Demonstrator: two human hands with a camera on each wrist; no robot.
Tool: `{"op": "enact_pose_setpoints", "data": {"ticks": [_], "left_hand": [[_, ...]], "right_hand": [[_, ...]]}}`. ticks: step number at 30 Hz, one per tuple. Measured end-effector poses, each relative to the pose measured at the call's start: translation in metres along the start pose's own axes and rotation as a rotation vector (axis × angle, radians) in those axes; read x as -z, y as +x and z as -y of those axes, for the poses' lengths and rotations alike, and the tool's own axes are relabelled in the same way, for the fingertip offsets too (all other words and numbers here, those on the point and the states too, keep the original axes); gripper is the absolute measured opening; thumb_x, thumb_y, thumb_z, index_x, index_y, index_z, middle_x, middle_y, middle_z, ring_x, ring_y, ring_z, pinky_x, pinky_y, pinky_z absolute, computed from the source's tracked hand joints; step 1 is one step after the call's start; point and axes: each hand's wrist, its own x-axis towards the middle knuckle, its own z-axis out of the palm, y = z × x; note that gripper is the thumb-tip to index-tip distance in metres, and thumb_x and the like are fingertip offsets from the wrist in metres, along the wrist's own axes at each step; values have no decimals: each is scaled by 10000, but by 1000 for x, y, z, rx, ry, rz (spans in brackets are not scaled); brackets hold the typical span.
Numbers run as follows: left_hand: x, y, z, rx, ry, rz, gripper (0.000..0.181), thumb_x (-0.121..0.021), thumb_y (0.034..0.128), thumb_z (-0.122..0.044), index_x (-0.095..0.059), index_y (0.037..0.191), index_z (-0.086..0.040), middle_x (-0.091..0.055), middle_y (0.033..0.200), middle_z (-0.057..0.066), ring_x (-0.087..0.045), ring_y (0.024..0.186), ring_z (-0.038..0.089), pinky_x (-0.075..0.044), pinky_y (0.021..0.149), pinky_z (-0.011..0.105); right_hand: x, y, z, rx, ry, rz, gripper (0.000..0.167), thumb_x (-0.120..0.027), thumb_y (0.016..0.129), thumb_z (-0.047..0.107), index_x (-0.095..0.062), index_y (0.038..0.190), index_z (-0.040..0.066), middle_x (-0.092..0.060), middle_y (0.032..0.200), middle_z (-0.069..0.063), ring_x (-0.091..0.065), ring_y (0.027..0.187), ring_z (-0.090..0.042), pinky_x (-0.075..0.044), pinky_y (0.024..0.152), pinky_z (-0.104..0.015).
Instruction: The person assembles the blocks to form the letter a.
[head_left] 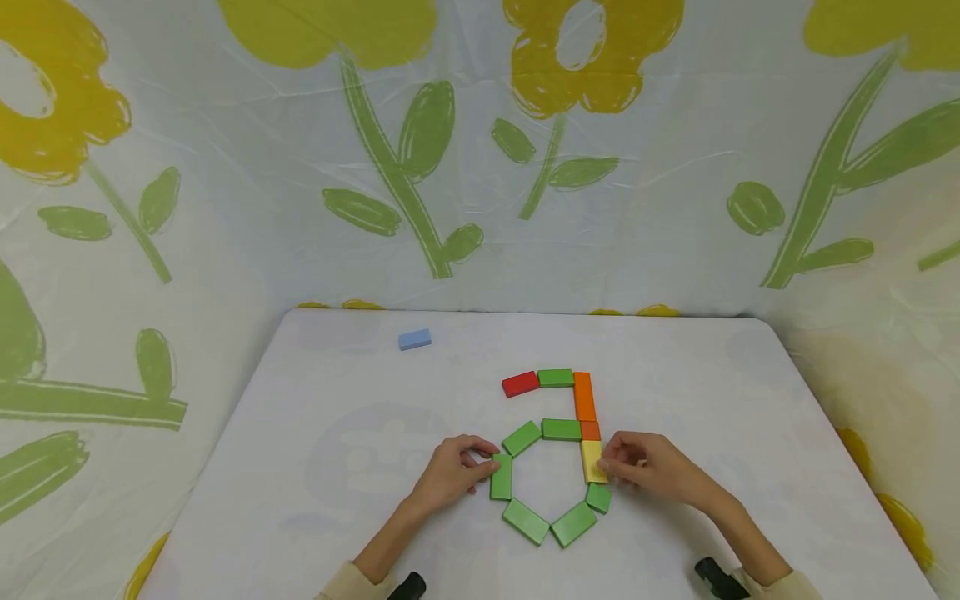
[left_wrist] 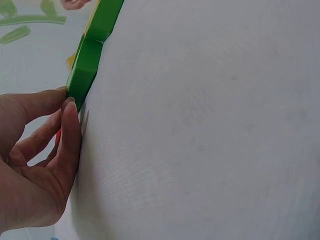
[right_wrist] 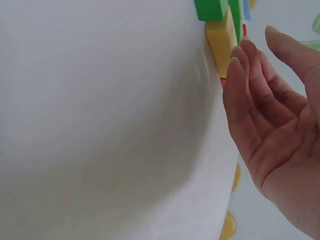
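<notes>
Several coloured wooden blocks lie on the white table, joined into a ring with an upright and a hooked top. My left hand (head_left: 455,468) pinches the upper end of the green block (head_left: 501,477) on the ring's left side, thumb and fingertips close together. At the opposite side, my right hand (head_left: 651,467) is beside the yellow block (head_left: 592,462). Its fingers are extended near that block, with the thumb apart from them in the right wrist view; contact there is hard to tell. Above the yellow block come a short orange block (head_left: 590,431) and a longer orange block (head_left: 584,397).
A red block (head_left: 521,384) and a green block (head_left: 556,378) form the top hook. One blue block (head_left: 415,339) lies alone near the far edge of the table (head_left: 360,392). Flower-printed cloth (head_left: 637,242) hangs behind and beside the table.
</notes>
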Motion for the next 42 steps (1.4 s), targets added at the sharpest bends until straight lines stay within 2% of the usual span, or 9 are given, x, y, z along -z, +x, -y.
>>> {"op": "enact_pose_setpoints", "data": {"ticks": [5, 10, 17, 24, 33, 42], "left_hand": [[0, 0, -1, 8, 3, 1, 209, -778, 920, -117, -738, 1101, -19, -714, 971, 67, -584, 548, 123, -498, 520, 231], [0, 0, -1, 15, 1, 2, 207, -774, 927, -130, -740, 1105, -28, -708, 1007, 64, -595, 545, 124, -503, 530, 228], [-1, 0, -2, 13, -6, -7, 201, -774, 926, -121, -739, 1100, -27, -710, 1018, 75, -592, 559, 113, -508, 528, 229], [-1, 0, 0, 23, -6, -5, 197, -769, 930, -114, -736, 1103, -26, -702, 1021, 65, -603, 573, 113, -513, 531, 234], [-1, 1, 1, 45, 3, -4, 194, -762, 941, -138, -737, 1110, -48, -686, 1032, 48, -607, 579, 119, -501, 534, 230], [-2, 0, 0, 34, -16, -5, 195, -762, 940, -133, -735, 1110, -40, -689, 1035, 61, -607, 584, 119, -497, 532, 223]], "right_hand": [[6, 20, 6, 83, -48, -36, 85, -707, 993, 203, -691, 1012, 122, -690, 854, -22, -627, 749, -132, -559, 676, -268], [11, 42, 15, 151, -87, -39, 77, -697, 997, 162, -701, 1023, 91, -706, 911, -54, -633, 825, -130, -570, 746, -281], [16, 71, 25, 137, -134, -41, 117, -708, 990, 172, -698, 1054, 75, -696, 958, 8, -635, 890, -133, -570, 822, -303], [13, 98, 35, 168, -159, -37, 185, -688, 1002, 175, -686, 1128, 39, -695, 1014, 12, -636, 935, -165, -571, 861, -352], [8, 134, 45, 227, -167, -45, 248, -691, 993, 133, -661, 1174, -35, -706, 1087, -71, -652, 1017, -259, -552, 935, -500], [-1, 178, 51, 269, -142, -36, 283, -689, 990, 109, -642, 1212, -60, -682, 1172, -205, -645, 1075, -318, -519, 984, -533]]}}
